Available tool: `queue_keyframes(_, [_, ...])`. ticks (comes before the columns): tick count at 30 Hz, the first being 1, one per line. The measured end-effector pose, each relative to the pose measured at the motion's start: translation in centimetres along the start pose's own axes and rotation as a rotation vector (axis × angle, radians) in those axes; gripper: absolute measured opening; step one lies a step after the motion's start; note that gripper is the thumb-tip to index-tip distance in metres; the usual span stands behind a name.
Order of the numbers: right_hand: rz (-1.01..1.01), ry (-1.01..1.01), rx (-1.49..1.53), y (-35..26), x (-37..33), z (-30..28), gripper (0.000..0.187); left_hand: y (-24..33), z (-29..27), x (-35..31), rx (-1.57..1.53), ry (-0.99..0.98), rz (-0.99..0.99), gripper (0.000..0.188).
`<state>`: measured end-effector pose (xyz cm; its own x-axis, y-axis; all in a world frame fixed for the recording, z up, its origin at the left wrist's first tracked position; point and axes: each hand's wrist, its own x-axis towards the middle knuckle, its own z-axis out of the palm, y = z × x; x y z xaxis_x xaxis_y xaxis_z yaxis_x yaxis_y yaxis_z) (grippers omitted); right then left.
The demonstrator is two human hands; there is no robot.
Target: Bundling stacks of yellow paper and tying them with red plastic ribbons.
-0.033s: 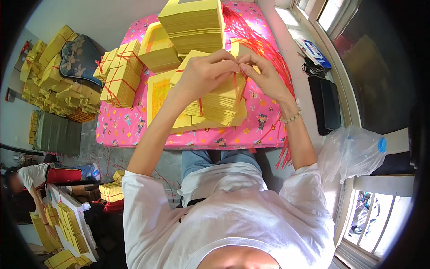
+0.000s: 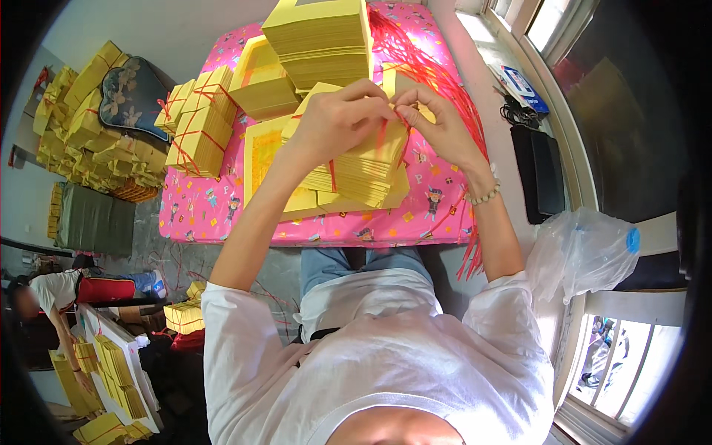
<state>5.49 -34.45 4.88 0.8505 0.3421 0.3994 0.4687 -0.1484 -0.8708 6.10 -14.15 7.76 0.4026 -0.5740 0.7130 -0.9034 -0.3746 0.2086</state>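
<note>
The worktop (image 2: 437, 231), covered in pink patterned sheeting (image 2: 189, 204), is standing beside a window (image 2: 630, 133). Toward the worktop's front edge, the left hand (image 2: 334, 122) and right hand (image 2: 443, 132) are pinching red string (image 2: 383, 135) between closed fingertips above a layered yellow paper stack (image 2: 363, 174); they are hiding the string's ends. Loose strands (image 2: 452, 78) are trailing along the right edge.

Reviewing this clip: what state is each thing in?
Left hand: fingers pinched on red cord
Right hand: fingers pinched on the cord
Yellow stack under the hands: wrapped by cord
Tall yellow stack: upright, no tie visible
Loose cords: strewn over pink cover
Bundles on cover's left: tied
Plastic bag: crumpled
</note>
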Motion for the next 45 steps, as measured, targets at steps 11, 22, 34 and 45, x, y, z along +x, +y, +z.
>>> queue_keyframes(11, [-0.236,0.228,-0.483,-0.6,-2.6,0.5,0.010,-1.9,-2.0,-1.5,-0.494,-0.226,-0.340,0.006])
queue_keyframes(22, [-0.210,0.278,-0.461,0.2,-4.3,1.2,0.006,-2.0,-1.9,-2.1,-0.535,-0.212,-0.350,0.004])
queue_keyframes(34, [-0.210,0.442,-0.435,1.2,-4.8,4.1,0.006,-1.8,-1.5,-2.4,-0.593,-0.178,-0.438,0.007])
queue_keyframes(45, [-0.330,0.488,-0.579,0.2,-4.6,2.7,0.005,-2.0,-2.1,-3.0,-0.387,-0.082,-0.376,0.006])
